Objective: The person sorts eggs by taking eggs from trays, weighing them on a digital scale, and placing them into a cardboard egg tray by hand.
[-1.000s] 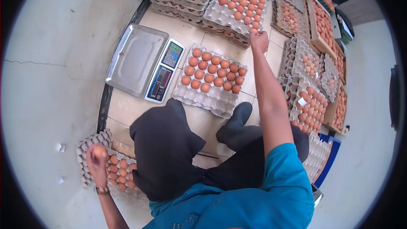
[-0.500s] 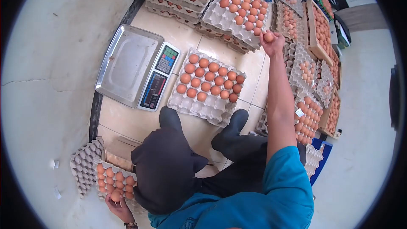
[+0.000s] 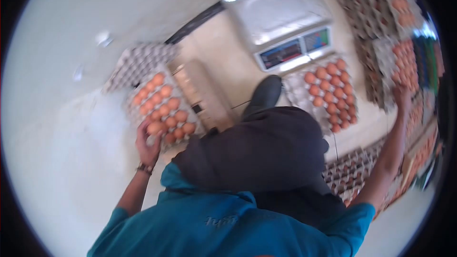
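Note:
On the left, my left hand [image 3: 149,146] has its fingers curled round a brown egg [image 3: 154,128] at the near corner of a grey egg tray [image 3: 194,123]. Several rows of brown eggs fill most of that tray. My right hand [image 3: 402,96] reaches out to the far right, at the near edge of a stacked tray of eggs [image 3: 404,62]. Blur smears its fingers, so whether an egg is in them is hidden. Between the hands, a partly filled tray [image 3: 297,90] lies on the floor, its eggs on the right side and bare cups on the left.
A digital scale [image 3: 281,14] with a metal pan stands beyond the floor tray. An upturned grey tray [image 3: 143,64] lies near the wall, beside a wooden piece [image 3: 204,85]. My boot [image 3: 266,93] is near the floor tray. More stacked trays [image 3: 354,166] line the right side.
The view has swung left, bringing the left-hand tray nearer the middle. My left hand keeps an egg at that tray. My right hand, which held an egg, is now at the stacked tray, blurred.

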Tool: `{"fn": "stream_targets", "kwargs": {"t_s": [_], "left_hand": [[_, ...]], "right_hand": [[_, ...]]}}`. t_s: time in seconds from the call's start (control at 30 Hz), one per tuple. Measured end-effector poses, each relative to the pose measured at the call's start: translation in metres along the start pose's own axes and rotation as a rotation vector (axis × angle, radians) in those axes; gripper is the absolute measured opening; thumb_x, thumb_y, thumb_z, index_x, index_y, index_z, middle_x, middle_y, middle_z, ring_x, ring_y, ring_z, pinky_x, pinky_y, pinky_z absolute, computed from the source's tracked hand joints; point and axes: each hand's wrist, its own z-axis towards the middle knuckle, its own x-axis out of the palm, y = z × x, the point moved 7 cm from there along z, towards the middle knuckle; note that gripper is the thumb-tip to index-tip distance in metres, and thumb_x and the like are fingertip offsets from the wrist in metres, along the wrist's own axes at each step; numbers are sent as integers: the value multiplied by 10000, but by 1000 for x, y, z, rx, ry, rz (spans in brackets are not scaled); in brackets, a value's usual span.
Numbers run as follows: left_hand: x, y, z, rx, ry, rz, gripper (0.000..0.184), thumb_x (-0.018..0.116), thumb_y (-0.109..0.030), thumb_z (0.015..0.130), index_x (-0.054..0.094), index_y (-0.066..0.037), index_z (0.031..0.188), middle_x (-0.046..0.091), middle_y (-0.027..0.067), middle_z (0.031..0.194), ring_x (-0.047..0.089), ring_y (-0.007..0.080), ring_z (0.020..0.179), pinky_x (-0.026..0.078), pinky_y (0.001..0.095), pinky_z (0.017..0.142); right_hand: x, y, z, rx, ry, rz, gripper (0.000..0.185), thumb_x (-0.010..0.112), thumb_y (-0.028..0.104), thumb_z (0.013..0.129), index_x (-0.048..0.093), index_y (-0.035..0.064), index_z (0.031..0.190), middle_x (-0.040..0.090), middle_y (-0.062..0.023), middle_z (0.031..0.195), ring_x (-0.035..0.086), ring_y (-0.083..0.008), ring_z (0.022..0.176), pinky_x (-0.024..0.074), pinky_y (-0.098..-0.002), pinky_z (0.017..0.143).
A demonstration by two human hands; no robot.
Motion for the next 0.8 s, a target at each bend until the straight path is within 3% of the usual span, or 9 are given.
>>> {"fn": "stream_targets", "kwargs": {"t_s": [0.1,0.17,0.27,0.3,0.37,0.4,0.6,0.7,0.8], "left_hand": [[1,-13,1,17,-8,12,512,774,-86,823,536,-11,1270,615,141,1238,629,246,1091,523,357,915],[11,-26,5,74,38,49,510,783,-97,813,544,-14,1256,632,144,1205,645,259,1061,523,360,903],[14,-35,4,209,61,116,516,787,-108,799,547,-18,1246,640,157,1171,650,286,1047,517,365,881],[5,-24,0,161,17,99,504,779,-99,801,547,-18,1241,638,155,1161,647,283,1041,516,363,878],[-9,2,-7,107,-61,85,484,764,-81,803,548,-20,1233,634,153,1140,643,280,1028,515,358,872],[-16,16,-13,92,-87,88,476,756,-72,804,548,-21,1229,631,152,1130,640,279,1020,514,357,869],[-36,52,-39,159,-108,184,433,737,-37,794,580,-32,1197,615,154,1097,618,308,1014,512,369,865],[-26,41,-27,264,-131,224,413,736,-24,781,614,-38,1176,619,155,1124,600,333,1062,501,400,905],[-8,47,-22,389,-29,265,390,721,-33,787,652,-38,1171,630,166,1187,594,343,1119,473,418,974]], "right_hand": [[-11,-17,-25,382,-77,34,542,668,362,895,597,-18,1274,706,-144,1098,674,-266,989,510,-381,828],[9,-36,-43,324,-174,263,510,684,423,898,655,-30,1130,692,-94,924,655,-200,795,503,-336,676],[23,-11,-86,526,-106,644,488,679,497,900,696,11,950,589,-18,676,550,-113,585,434,-261,525],[29,4,-103,638,-37,774,484,672,519,901,702,35,897,541,7,596,503,-87,528,401,-236,487],[52,23,-121,534,94,875,469,660,558,900,618,117,747,438,76,574,394,3,478,279,-169,434],[48,56,-132,507,135,920,484,652,556,907,546,137,690,448,68,560,418,-16,477,307,-184,436],[19,189,-184,326,411,858,514,641,487,920,675,-4,1069,717,-55,939,539,-48,589,399,-212,517],[5,239,-199,253,401,945,464,702,410,857,664,5,1080,649,-9,833,546,-42,667,418,-209,552],[7,244,-207,218,413,933,454,731,248,849,580,-11,1190,681,-63,901,638,-105,737,519,-243,634]]}}
